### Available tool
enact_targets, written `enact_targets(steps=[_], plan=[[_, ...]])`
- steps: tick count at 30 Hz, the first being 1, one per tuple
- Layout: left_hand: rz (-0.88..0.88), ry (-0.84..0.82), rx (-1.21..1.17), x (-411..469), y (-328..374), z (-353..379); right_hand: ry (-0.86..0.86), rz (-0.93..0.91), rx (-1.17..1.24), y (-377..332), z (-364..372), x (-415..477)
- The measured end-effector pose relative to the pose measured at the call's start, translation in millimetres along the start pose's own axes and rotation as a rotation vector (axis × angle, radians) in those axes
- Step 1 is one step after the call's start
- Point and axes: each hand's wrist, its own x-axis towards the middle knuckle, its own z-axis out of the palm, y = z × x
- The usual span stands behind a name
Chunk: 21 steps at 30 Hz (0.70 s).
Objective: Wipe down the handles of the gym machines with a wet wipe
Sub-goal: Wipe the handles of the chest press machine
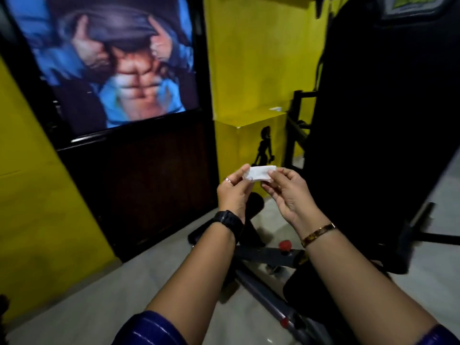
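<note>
At frame centre, left hand (234,192) and right hand (286,192) pinch a folded wet wipe (260,173) between them; wiping seemingly not yet begun, handles untouched.

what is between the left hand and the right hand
A small white wet wipe spans the gap in the head view, its ends pinched by the left hand and the right hand.

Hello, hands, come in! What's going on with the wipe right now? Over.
Left hand and right hand both pinch the folded wet wipe. Wiping not started. Nothing in the way.
</note>
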Motion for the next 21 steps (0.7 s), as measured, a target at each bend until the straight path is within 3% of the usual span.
enact_targets(steps=[11, 21], plan=[[0.267, 0.429, -0.106, -5, 118, -152, -0.342, 0.259, 0.018, 114, 173, -25], [0.443, 0.637, -0.204, -22, 209, -281, -0.57, 0.44, -0.013, 199, 309, -79]])
